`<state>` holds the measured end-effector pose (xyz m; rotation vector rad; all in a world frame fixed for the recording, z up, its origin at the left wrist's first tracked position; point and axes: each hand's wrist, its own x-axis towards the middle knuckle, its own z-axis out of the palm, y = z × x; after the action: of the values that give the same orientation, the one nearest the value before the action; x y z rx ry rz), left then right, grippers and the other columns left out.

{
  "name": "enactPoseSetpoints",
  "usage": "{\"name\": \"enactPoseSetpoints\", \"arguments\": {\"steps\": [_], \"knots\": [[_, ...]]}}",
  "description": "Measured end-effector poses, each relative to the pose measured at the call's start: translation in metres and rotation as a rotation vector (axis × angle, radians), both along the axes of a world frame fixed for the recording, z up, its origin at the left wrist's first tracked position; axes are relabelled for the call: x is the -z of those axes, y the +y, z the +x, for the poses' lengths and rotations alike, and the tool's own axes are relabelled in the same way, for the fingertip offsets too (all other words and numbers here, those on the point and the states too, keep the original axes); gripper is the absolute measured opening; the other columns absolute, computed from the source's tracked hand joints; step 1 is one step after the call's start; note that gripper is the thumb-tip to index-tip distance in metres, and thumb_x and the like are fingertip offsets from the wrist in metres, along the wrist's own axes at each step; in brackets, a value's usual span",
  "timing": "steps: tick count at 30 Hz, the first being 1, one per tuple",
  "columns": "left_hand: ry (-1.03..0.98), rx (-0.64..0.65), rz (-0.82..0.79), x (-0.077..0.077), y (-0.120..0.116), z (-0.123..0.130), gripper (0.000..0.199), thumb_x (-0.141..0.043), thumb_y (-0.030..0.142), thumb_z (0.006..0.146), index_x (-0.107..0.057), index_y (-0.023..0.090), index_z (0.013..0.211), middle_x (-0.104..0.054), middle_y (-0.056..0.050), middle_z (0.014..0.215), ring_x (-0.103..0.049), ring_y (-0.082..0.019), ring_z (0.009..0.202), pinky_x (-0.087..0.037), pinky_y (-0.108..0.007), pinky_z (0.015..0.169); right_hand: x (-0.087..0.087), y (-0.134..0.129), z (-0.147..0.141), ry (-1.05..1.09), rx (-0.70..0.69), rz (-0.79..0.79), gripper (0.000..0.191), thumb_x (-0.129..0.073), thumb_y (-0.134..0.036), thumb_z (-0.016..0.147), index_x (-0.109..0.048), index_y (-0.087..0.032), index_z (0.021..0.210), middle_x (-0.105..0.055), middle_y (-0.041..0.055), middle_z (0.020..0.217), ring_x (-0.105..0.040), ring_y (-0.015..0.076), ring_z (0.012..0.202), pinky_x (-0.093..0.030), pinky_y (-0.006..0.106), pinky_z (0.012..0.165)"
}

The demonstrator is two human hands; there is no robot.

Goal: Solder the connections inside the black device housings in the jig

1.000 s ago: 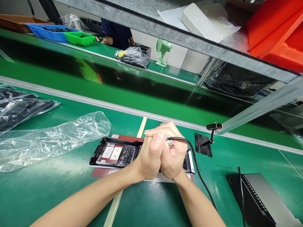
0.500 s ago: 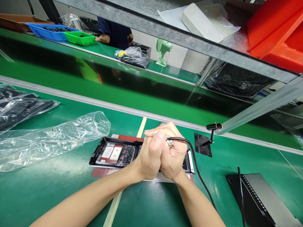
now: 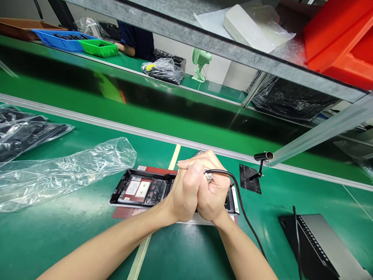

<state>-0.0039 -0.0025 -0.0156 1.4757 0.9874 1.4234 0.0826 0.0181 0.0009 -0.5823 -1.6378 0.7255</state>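
My left hand (image 3: 186,192) and my right hand (image 3: 215,190) are clasped tightly together over a black plastic housing (image 3: 121,194). Both wrap around a corded hand tool (image 3: 208,176); only its whitish, wrapped-looking end shows, and its tip is hidden beneath my fists. From that end a black cable (image 3: 240,198) curves down to the right. The long, shallow housing lies open side up, with pale labels and round holes in its left part. My hands cover its middle. Under it is a reddish-brown sheet (image 3: 122,212).
A small metal tube holder (image 3: 262,156) on a black plate stands right of the housing. Farther right lies a grey and black panel (image 3: 329,241). Clear plastic wrap (image 3: 72,171) spreads at left. A metal shelf (image 3: 204,31) with a red bin (image 3: 338,46) hangs overhead.
My hands and the tool hold the same position over the housing. Across the bench, the person in dark blue has shifted slightly to the left.
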Motion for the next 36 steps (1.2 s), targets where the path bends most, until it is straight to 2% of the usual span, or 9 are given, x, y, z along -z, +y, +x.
{"name": "enactPoseSetpoints", "arguments": {"steps": [6, 10, 18, 27, 36], "knots": [[-0.018, -0.021, -0.036, -0.0051, -0.0004, 0.0023, 0.048, -0.024, 0.053, 0.098, -0.053, 0.023, 0.075, -0.062, -0.008, 0.088, -0.059, -0.025, 0.089, -0.051, -0.044, 0.089, 0.0003, -0.0006, -0.0002, 0.000, 0.004, -0.004, 0.016, -0.061, -0.018, 0.091, -0.076, -0.023, 0.091, -0.071, 0.0042, 0.085, -0.065, 0.0177, 0.078, -0.053, 0.034, 0.071], [-0.002, -0.025, -0.045, -0.0070, -0.0013, 0.0016, 0.045, -0.024, 0.050, 0.097, -0.050, 0.023, 0.074, -0.062, -0.009, 0.088, -0.059, -0.026, 0.090, -0.051, -0.045, 0.088, 0.0004, -0.0010, -0.0002, -0.011, 0.014, 0.003, 0.018, -0.058, -0.022, 0.093, -0.076, -0.023, 0.091, -0.071, 0.0047, 0.085, -0.066, 0.0182, 0.079, -0.054, 0.035, 0.071], [-0.017, 0.012, -0.020, -0.0044, -0.0002, 0.0004, 0.045, -0.026, 0.047, 0.098, -0.055, 0.021, 0.075, -0.061, -0.006, 0.086, -0.060, -0.024, 0.089, -0.053, -0.038, 0.084, 0.0007, -0.0005, -0.0001, -0.012, 0.027, 0.006, 0.017, -0.060, -0.021, 0.092, -0.077, -0.021, 0.090, -0.072, 0.0049, 0.085, -0.068, 0.0180, 0.078, -0.055, 0.034, 0.072], [-0.011, 0.028, -0.041, -0.0020, -0.0018, -0.0012, 0.046, -0.025, 0.045, 0.099, -0.060, 0.020, 0.081, -0.063, -0.008, 0.090, -0.060, -0.025, 0.092, -0.052, -0.041, 0.090, 0.0004, 0.0002, -0.0003, -0.006, 0.025, 0.009, 0.017, -0.060, -0.020, 0.091, -0.077, -0.022, 0.090, -0.072, 0.0048, 0.084, -0.067, 0.0187, 0.078, -0.055, 0.034, 0.072], [-0.003, 0.034, -0.025, -0.0004, -0.0011, -0.0021, 0.044, -0.024, 0.037, 0.101, -0.059, 0.020, 0.080, -0.063, -0.006, 0.087, -0.061, -0.024, 0.091, -0.051, -0.039, 0.090, 0.0041, -0.0003, 0.0007, -0.025, 0.030, 0.000, 0.016, -0.061, -0.020, 0.091, -0.077, -0.023, 0.092, -0.074, 0.0043, 0.085, -0.068, 0.0190, 0.078, -0.055, 0.035, 0.072]]}}
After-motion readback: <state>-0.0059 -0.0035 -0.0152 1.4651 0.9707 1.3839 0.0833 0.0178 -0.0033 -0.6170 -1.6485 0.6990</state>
